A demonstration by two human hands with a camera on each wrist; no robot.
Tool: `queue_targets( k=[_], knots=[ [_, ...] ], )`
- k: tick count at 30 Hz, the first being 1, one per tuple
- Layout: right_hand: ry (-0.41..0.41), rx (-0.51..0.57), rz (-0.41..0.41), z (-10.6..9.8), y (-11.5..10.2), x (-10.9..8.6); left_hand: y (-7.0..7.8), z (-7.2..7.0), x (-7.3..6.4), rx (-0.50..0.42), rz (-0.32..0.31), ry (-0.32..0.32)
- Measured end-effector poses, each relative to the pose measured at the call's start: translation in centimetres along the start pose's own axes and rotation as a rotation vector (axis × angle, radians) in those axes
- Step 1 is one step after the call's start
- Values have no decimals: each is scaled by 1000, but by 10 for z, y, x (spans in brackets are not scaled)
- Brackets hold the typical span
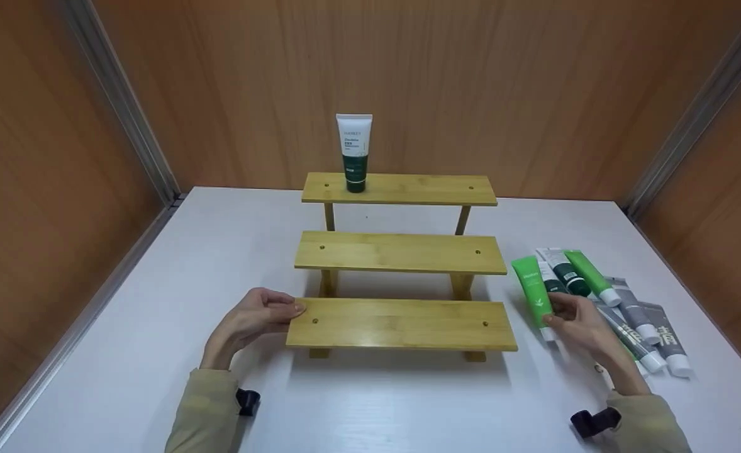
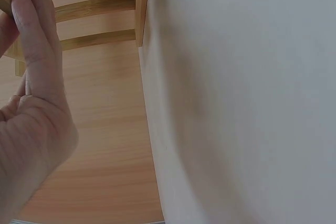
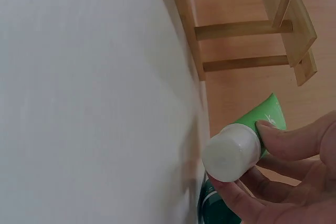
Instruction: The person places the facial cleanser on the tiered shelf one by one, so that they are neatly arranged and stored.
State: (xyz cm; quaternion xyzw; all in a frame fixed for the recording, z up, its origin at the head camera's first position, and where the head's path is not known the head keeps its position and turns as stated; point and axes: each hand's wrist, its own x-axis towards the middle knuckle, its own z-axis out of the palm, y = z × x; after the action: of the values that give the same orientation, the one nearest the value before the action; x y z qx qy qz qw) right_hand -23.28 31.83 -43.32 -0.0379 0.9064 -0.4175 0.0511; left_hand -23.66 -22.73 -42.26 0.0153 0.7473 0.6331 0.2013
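Observation:
A three-tier wooden display stand (image 1: 402, 324) stands mid-table. At the left end of its lowest board, my left hand (image 1: 254, 321) pinches the edge, thumb on top and fingers beneath; the left wrist view shows those fingers (image 2: 39, 51) extended along the board. My right hand (image 1: 581, 324) holds a green tube (image 1: 533, 290) with a white cap between thumb and fingers, to the right of the stand. In the right wrist view the white cap (image 3: 231, 153) faces the camera. One white and dark green tube (image 1: 355, 151) stands cap down on the top board, left of centre.
Beside and behind my right hand lies a pile of several tubes: another green tube (image 1: 592, 277), a white and dark green one (image 1: 565, 272), and grey ones (image 1: 666, 336) with white caps. Wooden panels (image 1: 408, 82) wall the white table (image 1: 125, 327) at the back and sides.

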Motion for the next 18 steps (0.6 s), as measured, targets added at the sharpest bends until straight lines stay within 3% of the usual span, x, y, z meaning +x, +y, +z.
queue_targets(
  k=[11,18],
  knots=[
    [35,59,-12,0,-15,4,-1,0,0,-1,10,-13],
    [54,171,-9,-1,-29,2,-1,-1,0,6,6,-13]
  ],
)
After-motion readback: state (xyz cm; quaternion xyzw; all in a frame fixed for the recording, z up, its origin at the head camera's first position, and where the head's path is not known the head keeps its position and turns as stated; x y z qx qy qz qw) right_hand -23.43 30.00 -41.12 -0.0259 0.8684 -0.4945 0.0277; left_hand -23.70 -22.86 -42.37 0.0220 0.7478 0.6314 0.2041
